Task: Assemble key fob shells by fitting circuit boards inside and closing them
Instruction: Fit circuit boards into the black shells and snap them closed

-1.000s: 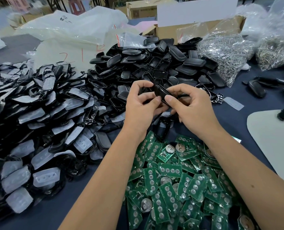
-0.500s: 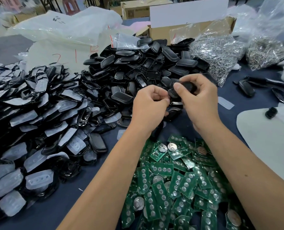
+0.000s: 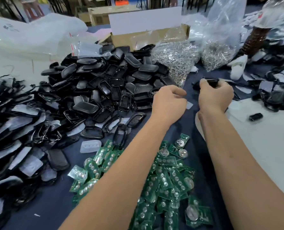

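Now—black key fob in right hand.

You find no text here that you can read. The white plastic bag at your far left carries red handwritten strokes and a small dark printed mark, but both are too blurred to make out. The green circuit boards show no legible markings either.

A dark blue desk carries heaped black shells at left and centre, with green circuit boards piled nearest. Bags of metal rings lie behind, a white sheet at right.
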